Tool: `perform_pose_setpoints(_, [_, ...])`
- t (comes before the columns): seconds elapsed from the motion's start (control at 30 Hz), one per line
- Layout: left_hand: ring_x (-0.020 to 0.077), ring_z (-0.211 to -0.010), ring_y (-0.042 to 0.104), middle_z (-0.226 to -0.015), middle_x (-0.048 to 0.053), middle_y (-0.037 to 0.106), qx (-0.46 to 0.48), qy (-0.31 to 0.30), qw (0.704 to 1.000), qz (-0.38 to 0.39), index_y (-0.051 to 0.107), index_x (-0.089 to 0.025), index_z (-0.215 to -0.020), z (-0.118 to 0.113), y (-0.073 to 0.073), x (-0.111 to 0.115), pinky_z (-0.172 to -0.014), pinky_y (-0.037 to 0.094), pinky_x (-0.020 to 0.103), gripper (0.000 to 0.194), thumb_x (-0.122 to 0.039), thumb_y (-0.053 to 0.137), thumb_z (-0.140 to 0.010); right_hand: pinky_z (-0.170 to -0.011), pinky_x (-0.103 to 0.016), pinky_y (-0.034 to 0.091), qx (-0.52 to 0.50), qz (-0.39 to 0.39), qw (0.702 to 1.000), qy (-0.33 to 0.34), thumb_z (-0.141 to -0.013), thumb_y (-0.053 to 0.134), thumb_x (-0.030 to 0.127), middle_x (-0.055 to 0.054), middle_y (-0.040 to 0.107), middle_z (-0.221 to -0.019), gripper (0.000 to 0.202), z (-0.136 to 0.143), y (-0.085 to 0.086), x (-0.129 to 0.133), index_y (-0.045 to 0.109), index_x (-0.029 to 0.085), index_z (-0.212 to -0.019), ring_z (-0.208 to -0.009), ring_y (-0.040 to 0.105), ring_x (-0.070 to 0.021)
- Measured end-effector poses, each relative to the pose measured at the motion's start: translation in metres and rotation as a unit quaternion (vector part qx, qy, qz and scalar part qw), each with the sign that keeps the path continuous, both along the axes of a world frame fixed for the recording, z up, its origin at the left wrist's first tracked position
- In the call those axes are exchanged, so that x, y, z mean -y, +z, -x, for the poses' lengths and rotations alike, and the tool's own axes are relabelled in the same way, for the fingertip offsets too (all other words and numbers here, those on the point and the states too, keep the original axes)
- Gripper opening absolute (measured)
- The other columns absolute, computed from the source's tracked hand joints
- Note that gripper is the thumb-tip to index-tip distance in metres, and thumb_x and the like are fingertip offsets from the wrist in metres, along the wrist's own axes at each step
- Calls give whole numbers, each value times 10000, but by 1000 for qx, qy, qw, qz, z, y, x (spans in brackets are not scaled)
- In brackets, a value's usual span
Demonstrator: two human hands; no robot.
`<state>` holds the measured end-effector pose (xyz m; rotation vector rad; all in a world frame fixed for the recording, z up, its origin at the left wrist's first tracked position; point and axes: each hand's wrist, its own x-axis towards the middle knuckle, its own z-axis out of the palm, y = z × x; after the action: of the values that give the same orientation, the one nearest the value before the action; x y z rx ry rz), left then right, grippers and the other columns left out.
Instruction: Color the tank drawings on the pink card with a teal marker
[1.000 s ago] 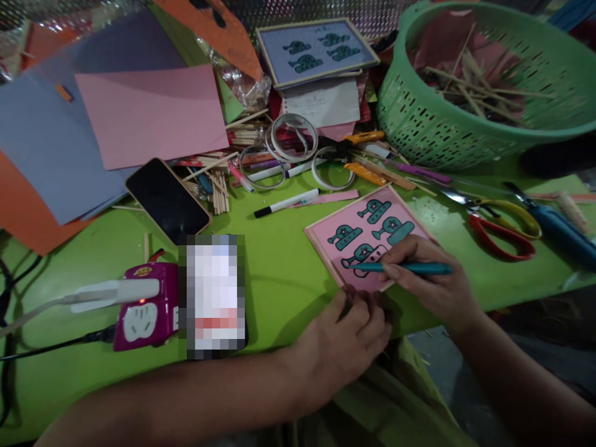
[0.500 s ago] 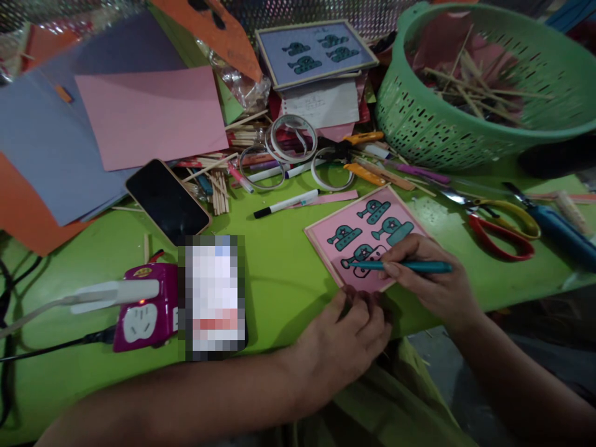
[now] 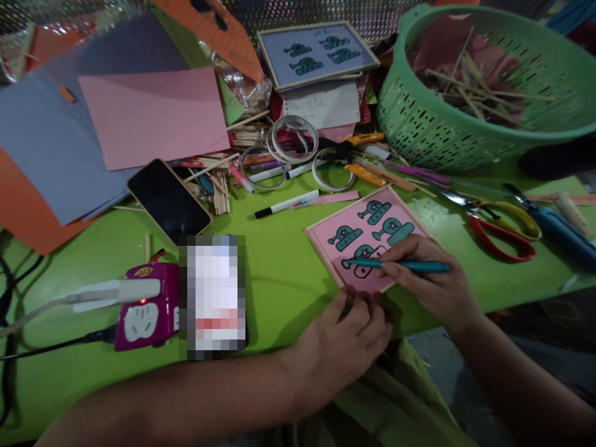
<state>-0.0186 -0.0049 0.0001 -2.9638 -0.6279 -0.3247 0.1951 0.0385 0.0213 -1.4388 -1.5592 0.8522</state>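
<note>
While the left hand (image 3: 347,335) appears to steady the pink card (image 3: 365,233), the right hand (image 3: 431,279) holds a teal pen (image 3: 426,266) over its lowest figure (image 3: 363,252).
The card lies right of centre in the frame, turned at an angle on the green table (image 3: 279,267). Right thumb and fingers pinch the pen near its front, a grip judged suited to fine control; tip contact is not confirmed. The left fingers are curled and close together at the card's near corner, presumably to stop it sliding; whether they pinch the edge cannot be told. At upper centre, a framed blue card (image 3: 319,54) sits in plain sight. Compared with half a second earlier, the pen's position differs only marginally; both hands and the pink card show no clear displacement.
</note>
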Motion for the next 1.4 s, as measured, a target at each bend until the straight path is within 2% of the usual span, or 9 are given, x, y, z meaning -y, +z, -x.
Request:
perform_pose_setpoints(0.17, [224, -1257, 571, -1482, 85, 591, -15, -5, 1000, 0, 575, -219, -1482, -1, 1, 0, -1109, 397, 456, 424, -235, 432, -1084, -522, -300, 552, -5, 21, 1000, -6, -865, 802, 523, -24, 704, -712, 296, -1, -2, 1, 703, 248, -816, -603, 691, -185])
perform_pose_setpoints(0.5, [209, -1244, 587, -1460, 68, 614, -6, 0, 1000, -1, 596, -233, -1457, -1, 0, 0, -1093, 418, 441, 405, -233, 434, -1086, -511, -281, 541, 3, 17, 1000, 7, -887, 790, 488, -4, 697, -675, 284, -2, 0, 2, 673, 248, -788, -570, 674, -167])
perform_pose_setpoints(0.87, [216, -1233, 593, -1406, 41, 656, 28, 9, 1000, 5, 645, -232, -1406, -2, 0, 1, -1109, 388, 447, 378, -224, 465, -1074, -534, -283, 564, -2, 9, 1000, 11, -892, 790, 483, -20, 726, -717, 254, 0, 1, 0, 697, 255, -832, -614, 711, -177])
perform_pose_setpoints(1.03, [215, -1250, 581, -1421, 41, 648, 18, 8, 1000, 9, 649, -247, -1405, -1, 2, 0, -1105, 382, 442, 370, -241, 481, -1075, -508, -285, 542, -7, 19, 1000, 20, -898, 783, 475, -6, 696, -689, 266, -2, -1, 2, 673, 252, -805, -570, 679, -170])
perform_pose_setpoints(1.27, [219, -1232, 584, -1439, 63, 633, 0, -1, 1000, 3, 614, -235, -1436, -1, 1, 0, -1104, 396, 452, 385, -263, 487, -1073, -549, -302, 556, -6, 24, 1000, 18, -895, 796, 430, -16, 725, -747, 191, -3, 0, 2, 707, 265, -854, -640, 706, -190])
perform_pose_setpoints(1.4, [219, -1243, 588, -1436, 55, 634, 3, 0, 1000, 4, 613, -237, -1435, -1, 0, 1, -1101, 407, 446, 386, -259, 480, -1073, -518, -283, 540, 2, 7, 1000, 24, -897, 798, 393, -2, 709, -708, 194, -2, 0, 2, 685, 255, -819, -586, 677, -168])
